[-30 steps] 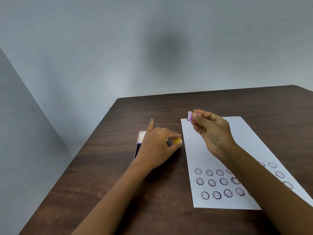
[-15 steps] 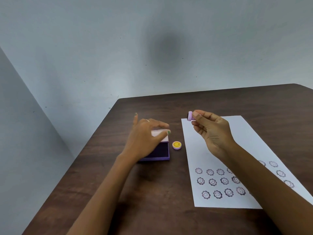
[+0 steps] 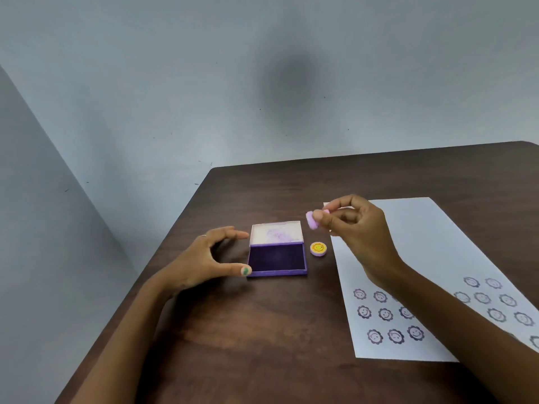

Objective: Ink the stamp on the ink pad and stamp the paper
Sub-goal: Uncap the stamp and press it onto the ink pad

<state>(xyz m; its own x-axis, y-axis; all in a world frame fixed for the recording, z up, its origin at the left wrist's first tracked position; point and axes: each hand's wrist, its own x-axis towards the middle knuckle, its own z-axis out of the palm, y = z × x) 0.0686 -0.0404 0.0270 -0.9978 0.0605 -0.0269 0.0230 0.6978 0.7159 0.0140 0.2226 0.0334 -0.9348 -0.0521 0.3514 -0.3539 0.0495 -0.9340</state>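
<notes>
— What's different from a second ago?

— My left hand (image 3: 204, 259) has come off the small yellow smiley cap (image 3: 318, 248); that cap now sits on the table (image 3: 262, 330) just beside the right edge of the ink pad (image 3: 277, 259). The pad's lid (image 3: 276, 233) is now up, leaning back, so the dark purple inking surface is bare.

— And that hand now?

— It hangs spread wide beside the pad's left side, thumb and forefinger far apart, holding nothing. I can't tell if the thumb tip touches the case.

— Where's the stamp?

— The little lilac stamp (image 3: 311, 220) is pinched between thumb and fingertips of my right hand (image 3: 358, 234), up in the air above the gap between pad and paper (image 3: 423, 243). It has drifted left, closer to the pad.

— So what does that mean?

— I judge the pad is ready and inking comes next: the stamp goes face down onto the purple felt, then over to the paper. The sheet already carries several rows of flower-face prints at its near end; the far part is blank.
</notes>
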